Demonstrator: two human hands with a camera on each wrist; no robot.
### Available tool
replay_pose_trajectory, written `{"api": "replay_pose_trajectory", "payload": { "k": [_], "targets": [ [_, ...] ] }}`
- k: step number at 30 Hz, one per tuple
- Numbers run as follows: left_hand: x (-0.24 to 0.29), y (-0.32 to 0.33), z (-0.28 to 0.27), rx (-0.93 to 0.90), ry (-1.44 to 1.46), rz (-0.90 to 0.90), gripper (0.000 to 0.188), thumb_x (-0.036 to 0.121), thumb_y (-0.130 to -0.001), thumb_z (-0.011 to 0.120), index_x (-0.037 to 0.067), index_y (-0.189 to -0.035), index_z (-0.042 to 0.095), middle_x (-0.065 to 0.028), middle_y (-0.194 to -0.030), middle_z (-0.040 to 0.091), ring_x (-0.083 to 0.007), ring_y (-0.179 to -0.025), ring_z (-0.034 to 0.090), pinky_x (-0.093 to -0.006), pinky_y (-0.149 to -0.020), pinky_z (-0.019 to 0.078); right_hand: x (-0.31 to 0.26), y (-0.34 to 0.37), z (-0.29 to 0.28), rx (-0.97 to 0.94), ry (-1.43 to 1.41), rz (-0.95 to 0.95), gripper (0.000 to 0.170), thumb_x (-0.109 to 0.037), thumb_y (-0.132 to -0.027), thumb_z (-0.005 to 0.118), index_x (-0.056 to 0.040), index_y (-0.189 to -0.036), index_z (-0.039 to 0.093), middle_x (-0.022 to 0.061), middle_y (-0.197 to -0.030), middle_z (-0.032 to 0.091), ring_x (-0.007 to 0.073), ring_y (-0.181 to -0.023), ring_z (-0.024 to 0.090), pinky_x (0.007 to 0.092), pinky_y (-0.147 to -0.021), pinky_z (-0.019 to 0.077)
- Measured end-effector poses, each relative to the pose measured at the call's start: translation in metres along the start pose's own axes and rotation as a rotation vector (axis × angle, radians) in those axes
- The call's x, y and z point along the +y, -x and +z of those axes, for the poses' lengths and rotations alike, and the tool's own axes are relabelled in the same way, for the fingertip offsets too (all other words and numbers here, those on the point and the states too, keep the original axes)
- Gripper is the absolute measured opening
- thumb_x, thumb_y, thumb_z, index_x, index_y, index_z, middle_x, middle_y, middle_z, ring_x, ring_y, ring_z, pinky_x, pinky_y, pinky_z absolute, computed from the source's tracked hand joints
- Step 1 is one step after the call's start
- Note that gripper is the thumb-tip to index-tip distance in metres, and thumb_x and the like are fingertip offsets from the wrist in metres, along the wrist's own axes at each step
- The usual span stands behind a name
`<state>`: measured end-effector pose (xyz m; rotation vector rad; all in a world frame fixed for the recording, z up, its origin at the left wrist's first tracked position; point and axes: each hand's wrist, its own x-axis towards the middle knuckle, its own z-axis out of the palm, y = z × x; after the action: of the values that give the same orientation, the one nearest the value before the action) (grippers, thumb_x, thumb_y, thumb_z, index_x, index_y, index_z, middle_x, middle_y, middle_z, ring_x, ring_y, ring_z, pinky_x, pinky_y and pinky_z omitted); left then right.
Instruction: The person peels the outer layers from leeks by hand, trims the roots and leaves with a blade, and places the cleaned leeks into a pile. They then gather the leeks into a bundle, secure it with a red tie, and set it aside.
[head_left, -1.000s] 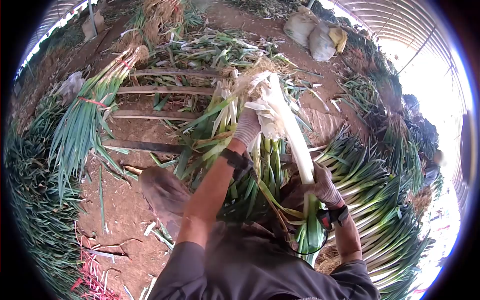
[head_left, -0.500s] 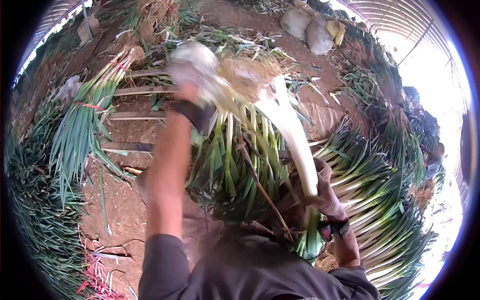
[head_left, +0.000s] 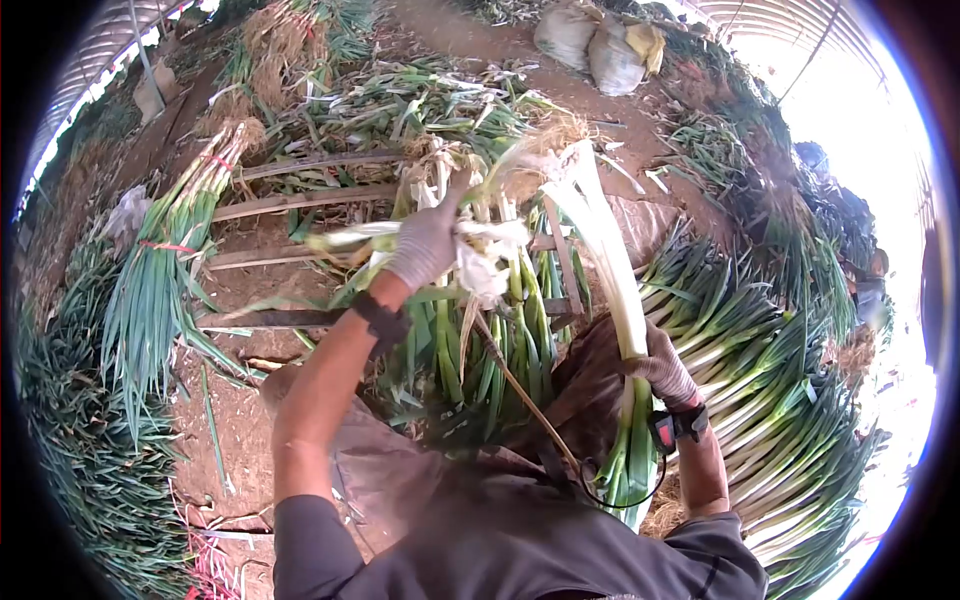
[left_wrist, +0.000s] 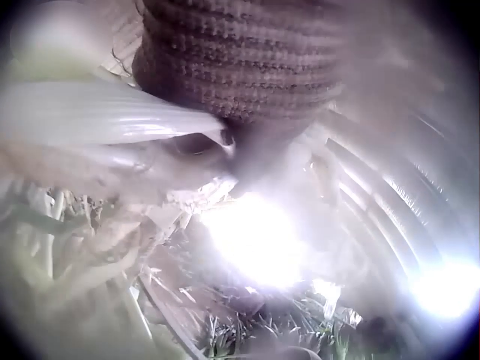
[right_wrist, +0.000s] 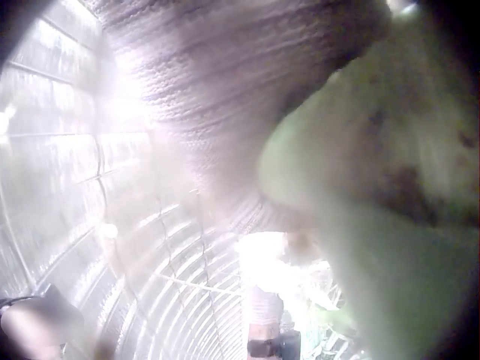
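The right hand [head_left: 662, 368] still grips the leek [head_left: 611, 255] near its green part. The left hand [head_left: 424, 242], a blur half a second ago, is now lower, left of the leek, its fingers closed on pale peelings [head_left: 372, 233].

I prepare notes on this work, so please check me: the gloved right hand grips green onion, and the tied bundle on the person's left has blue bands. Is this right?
Not quite: the bands on the tied bundle on the person's left are red, not blue, as the head view shows. The gloved right hand does grip green onion.
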<state>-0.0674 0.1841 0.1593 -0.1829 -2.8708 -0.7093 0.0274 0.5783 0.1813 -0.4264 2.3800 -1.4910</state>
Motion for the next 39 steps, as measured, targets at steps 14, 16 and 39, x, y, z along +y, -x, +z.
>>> {"api": "replay_pose_trajectory", "payload": {
  "k": [14,16,39],
  "targets": [
    [0.004,-0.049,-0.041,-0.14,-0.464,-0.01,0.042,0.01,-0.088,0.063,0.019,-0.129,0.062,-0.0108,-0.11,0.071,-0.0294,-0.09,0.07,-0.0412,-0.08,0.0563,-0.009,0.019,0.026,-0.241,-0.036,0.074,0.088,-0.016,-0.073,0.083,0.002,-0.146,0.038,0.004,-0.116,0.059,0.0116,-0.102,0.052,0.0268,-0.092,0.0444],
    [-0.033,-0.055,-0.058,0.165,-0.284,0.116,0.018,0.016,-0.096,0.054,0.013,-0.098,0.072,-0.0087,-0.082,0.068,-0.0253,-0.071,0.066,-0.0403,-0.071,0.0565,-0.012,0.023,0.032,-0.242,-0.068,0.066,0.088,-0.013,-0.072,0.081,0.0019,-0.147,0.037,0.0051,-0.119,0.058,0.0124,-0.104,0.052,0.027,-0.094,0.044],
    [-0.136,-0.204,-0.199,-0.143,-0.245,-0.057,0.036,0.026,-0.102,0.046,0.011,-0.134,0.05,-0.0157,-0.122,0.06,-0.0228,-0.1,0.065,-0.0334,-0.087,0.0568,0.079,0.005,-0.035,0.211,-0.092,0.068,0.093,-0.026,-0.062,0.081,0.0034,-0.142,0.043,0.007,-0.139,0.044,0.0185,-0.129,0.038,0.0295,-0.112,0.0254]
  ]
}}
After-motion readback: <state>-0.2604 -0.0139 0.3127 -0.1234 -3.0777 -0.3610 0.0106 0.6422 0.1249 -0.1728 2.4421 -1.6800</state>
